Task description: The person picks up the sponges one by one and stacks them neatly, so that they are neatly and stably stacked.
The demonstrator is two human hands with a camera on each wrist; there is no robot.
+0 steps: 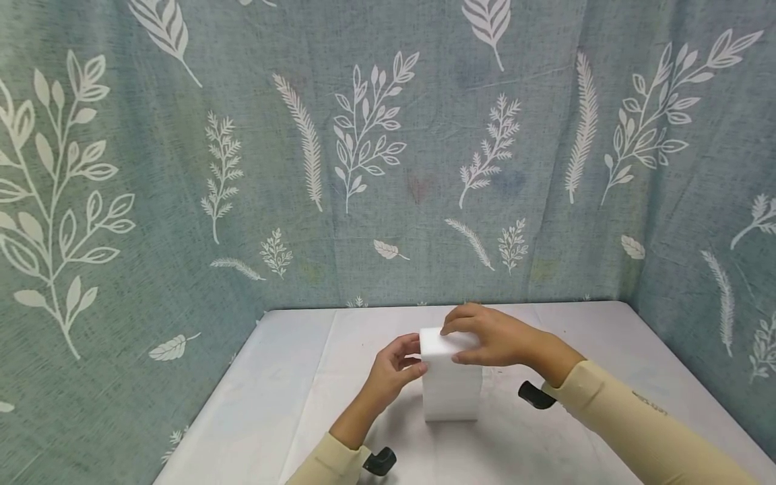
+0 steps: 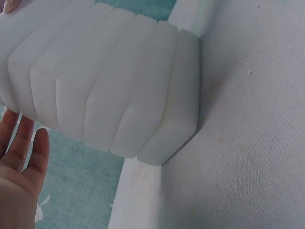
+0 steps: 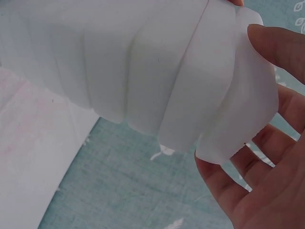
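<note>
A stack of several flat white sponge blocks (image 1: 451,394) stands upright on the table, its layers showing in both wrist views. My right hand (image 1: 494,337) reaches over the top from the right. It grips the top sponge block (image 3: 243,95) by its edges, thumb on one side and fingers on the other; that block sits slightly askew on the one below. Beside the stack's upper left side is my left hand (image 1: 391,370). Its thumb touches near the front left edge, while its fairly straight fingers (image 2: 40,148) lie along the side, partly hidden in the head view.
A white-covered table (image 1: 339,384) surrounds the stack. Grey-green curtains (image 1: 388,168) with white leaf prints hang behind it and at both sides. A dark wrist device (image 1: 536,395) sits under the right sleeve, and another dark device (image 1: 380,461) is at the left wrist.
</note>
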